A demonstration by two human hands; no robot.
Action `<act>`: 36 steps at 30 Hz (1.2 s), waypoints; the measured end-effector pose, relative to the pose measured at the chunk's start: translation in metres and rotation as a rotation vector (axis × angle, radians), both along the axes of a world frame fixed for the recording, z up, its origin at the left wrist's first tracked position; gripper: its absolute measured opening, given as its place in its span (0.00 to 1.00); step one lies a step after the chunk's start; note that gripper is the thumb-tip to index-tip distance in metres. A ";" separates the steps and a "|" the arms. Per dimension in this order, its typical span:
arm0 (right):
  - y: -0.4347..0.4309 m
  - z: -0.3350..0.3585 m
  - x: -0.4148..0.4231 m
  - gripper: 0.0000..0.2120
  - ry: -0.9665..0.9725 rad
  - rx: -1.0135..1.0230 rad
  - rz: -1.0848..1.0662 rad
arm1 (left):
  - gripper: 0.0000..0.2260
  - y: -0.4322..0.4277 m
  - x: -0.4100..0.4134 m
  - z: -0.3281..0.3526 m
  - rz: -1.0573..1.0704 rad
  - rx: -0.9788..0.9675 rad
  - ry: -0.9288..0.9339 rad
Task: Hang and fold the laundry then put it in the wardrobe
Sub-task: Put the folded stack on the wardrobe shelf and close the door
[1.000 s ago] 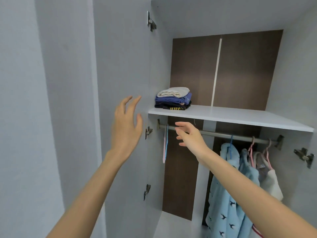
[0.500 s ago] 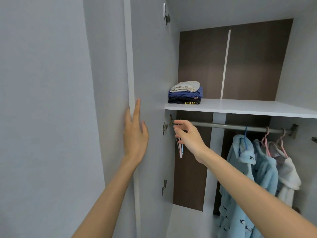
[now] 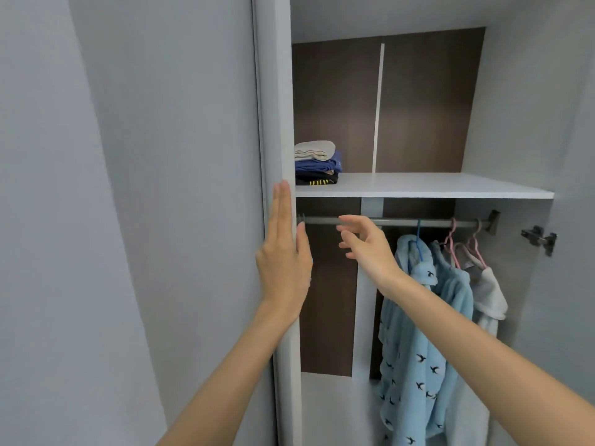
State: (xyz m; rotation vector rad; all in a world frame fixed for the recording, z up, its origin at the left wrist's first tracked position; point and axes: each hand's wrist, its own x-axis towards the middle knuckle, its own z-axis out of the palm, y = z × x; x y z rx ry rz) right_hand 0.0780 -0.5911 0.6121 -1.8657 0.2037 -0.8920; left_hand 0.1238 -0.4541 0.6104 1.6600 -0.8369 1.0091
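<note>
The person's left grip (image 3: pixel 285 268), at centre left of the frame, lies flat with straight fingers held together against the edge of the wardrobe door (image 3: pixel 283 123). The right grip (image 3: pixel 367 249), at centre, is loosely spread and holds nothing; its fingertips are in front of the grey rail (image 3: pixel 402 222). The folded laundry (image 3: pixel 317 164), a pale piece on blue and black ones, is stacked at the left end of the white shelf (image 3: pixel 434 185) above the rail. In the lower right a light blue bird-print robe (image 3: pixel 415 349) hangs from a blue hanger (image 3: pixel 418 239), with a white garment (image 3: pixel 487 294) on pink hangers (image 3: pixel 452 243) beside it.
</note>
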 end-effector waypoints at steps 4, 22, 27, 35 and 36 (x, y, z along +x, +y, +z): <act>-0.020 -0.012 -0.012 0.14 0.031 0.005 0.065 | 0.21 -0.031 0.007 -0.004 -0.175 0.100 -0.030; -0.193 -0.040 0.026 0.17 -0.088 -0.027 -0.047 | 0.38 -0.208 0.113 -0.024 -0.062 0.724 -0.097; -0.219 -0.036 0.046 0.18 -0.048 -0.052 -0.112 | 0.39 -0.238 0.124 -0.025 0.051 0.716 -0.108; -0.241 -0.028 0.073 0.16 0.044 -0.054 -0.253 | 0.38 -0.264 0.135 -0.021 0.088 0.740 -0.056; -0.243 -0.027 0.075 0.16 0.060 -0.057 -0.276 | 0.38 -0.264 0.135 -0.020 0.082 0.753 -0.048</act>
